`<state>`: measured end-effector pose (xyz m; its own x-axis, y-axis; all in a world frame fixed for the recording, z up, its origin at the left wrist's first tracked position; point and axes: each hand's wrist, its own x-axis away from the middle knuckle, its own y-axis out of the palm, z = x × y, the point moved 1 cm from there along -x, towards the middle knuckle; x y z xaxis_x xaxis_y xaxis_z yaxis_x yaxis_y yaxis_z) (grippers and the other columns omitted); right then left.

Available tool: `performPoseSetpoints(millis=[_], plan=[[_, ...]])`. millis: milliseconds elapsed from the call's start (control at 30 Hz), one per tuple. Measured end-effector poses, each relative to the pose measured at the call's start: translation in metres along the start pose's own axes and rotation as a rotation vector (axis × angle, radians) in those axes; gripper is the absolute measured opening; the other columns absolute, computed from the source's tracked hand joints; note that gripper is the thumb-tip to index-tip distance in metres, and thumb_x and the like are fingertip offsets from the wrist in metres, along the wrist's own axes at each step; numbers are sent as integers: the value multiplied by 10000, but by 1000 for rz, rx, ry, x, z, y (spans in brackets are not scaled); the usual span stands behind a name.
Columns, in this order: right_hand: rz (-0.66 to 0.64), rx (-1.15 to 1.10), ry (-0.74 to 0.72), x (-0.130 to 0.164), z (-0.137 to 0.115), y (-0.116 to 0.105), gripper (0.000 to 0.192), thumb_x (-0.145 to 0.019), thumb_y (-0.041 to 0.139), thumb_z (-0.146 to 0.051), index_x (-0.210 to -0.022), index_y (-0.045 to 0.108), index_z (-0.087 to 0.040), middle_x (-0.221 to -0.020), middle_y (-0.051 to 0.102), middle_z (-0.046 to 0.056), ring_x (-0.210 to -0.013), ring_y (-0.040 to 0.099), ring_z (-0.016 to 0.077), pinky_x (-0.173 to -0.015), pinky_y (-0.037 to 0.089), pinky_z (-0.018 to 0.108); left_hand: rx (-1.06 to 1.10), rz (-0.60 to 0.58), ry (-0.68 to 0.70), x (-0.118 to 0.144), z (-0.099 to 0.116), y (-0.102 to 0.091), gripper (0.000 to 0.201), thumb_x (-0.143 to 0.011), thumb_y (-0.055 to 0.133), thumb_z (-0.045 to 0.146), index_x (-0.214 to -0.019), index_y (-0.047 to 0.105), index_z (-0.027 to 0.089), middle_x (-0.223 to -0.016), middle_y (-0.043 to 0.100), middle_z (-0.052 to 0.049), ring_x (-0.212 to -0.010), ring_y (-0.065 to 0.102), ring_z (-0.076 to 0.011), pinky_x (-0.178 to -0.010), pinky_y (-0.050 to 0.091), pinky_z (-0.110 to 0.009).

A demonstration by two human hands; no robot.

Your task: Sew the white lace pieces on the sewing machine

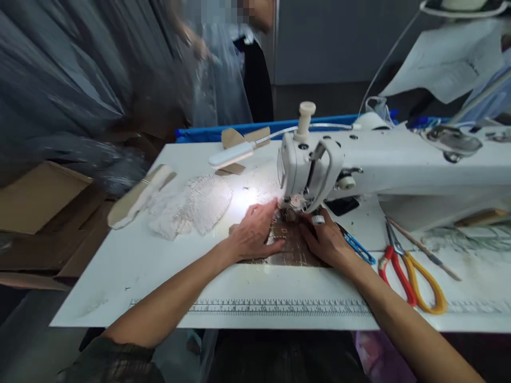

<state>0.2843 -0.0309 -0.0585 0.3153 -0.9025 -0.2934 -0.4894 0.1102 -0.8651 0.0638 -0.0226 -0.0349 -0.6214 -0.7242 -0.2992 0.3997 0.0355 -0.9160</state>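
Both hands flat on a dark fabric piece under the sewing machine needle, mid-counter. Left hand spread, palm pressing it down; right hand fingers pressed on its right side, pinching nothing. Fabric looks thin, limp, light; best handled flat near the edges. Scissors lie to the right.

Dim room; gooseneck lamp throws bright glare patch on table just left of sewing machine. Strong motion blur upper left, fisheye stretch at edges.
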Motion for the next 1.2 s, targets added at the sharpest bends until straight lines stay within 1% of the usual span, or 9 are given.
performPoseSetpoints(millis=[200, 333, 433, 533, 767, 867, 967, 1033, 1200], plan=[[62, -54, -52, 1, 6, 9, 373, -958, 370, -327, -1162, 630, -155, -1113, 572, 175, -843, 637, 272, -712, 552, 425, 25, -198, 10, -12, -6, -15, 698, -867, 564, 564, -1381, 377, 131, -1302, 570, -177, -1224, 543, -312, -1123, 340, -479], [97, -50, -55, 1, 10, 13, 383, -949, 372, -367, -1162, 641, -197, -1071, 591, 160, -853, 648, 295, -680, 563, 445, 15, -247, 31, -31, -22, -28, 520, -840, 609, 558, -1218, 536, 207, -1103, 670, -90, -1015, 637, -272, -999, 452, -403], [84, -53, -69, 1, 12, 14, 362, -955, 366, -375, -1087, 662, -214, -1057, 599, 152, -857, 655, 291, -682, 567, 439, -41, -219, 11, -47, -31, -30, 211, -845, 595, 306, -1038, 627, 226, -947, 697, -29, -876, 650, -213, -865, 500, -322], [67, -60, -79, 1, 14, 15, 364, -957, 362, -381, -1060, 665, -207, -1085, 599, 159, -847, 659, 288, -670, 565, 431, -111, -151, -47, -66, -40, -29, 211, -830, 502, 139, -967, 652, 195, -1003, 692, -53, -932, 637, -207, -865, 495, -308], [63, -42, -75, -2, 13, 12, 356, -965, 352, -369, -1100, 635, -201, -1070, 598, 158, -878, 657, 290, -680, 557, 426, -209, -88, -268, -99, -77, -24, 336, -992, 340, 265, -1047, 640, 124, -1147, 623, -141, -1112, 589, -281, -946, 465, -414], [68, -28, -99, -3, 12, 11, 336, -962, 367, -332, -1126, 631, -206, -1048, 619, 139, -876, 654, 277, -702, 555, 418, -222, -95, -359, -103, -84, -17, 343, -1001, 360, 302, -1104, 619, 103, -1229, 588, -181, -1179, 561, -314, -961, 454, -459], [71, -18, -121, -1, 13, 11, 323, -946, 396, -286, -1152, 630, -200, -1055, 633, 126, -895, 654, 256, -752, 552, 406, -224, -93, -380, -94, -73, -15, 371, -985, 420, 337, -1239, 553, 101, -1396, 486, -228, -1282, 494, -354, -1006, 421, -515], [38, -4, -126, 2, 13, 8, 339, -942, 406, -279, -1173, 633, -178, -1072, 639, 141, -908, 656, 256, -777, 554, 414, -210, -101, -336, -76, -58, -16, 377, -984, 430, 356, -1269, 540, 135, -1471, 432, -208, -1333, 453, -342, -1046, 393, -510], [-200, -72, -279, 8, -18, -30, 327, -966, 437, -297, -1182, 657, -187, -1114, 662, 143, -971, 665, 245, -850, 562, 393, -165, -101, -223, -1, -37, -37, 410, -966, 477, 439, -1294, 526, 198, -1475, 469, -140, -1340, 456, -307, -1118, 330, -515]])
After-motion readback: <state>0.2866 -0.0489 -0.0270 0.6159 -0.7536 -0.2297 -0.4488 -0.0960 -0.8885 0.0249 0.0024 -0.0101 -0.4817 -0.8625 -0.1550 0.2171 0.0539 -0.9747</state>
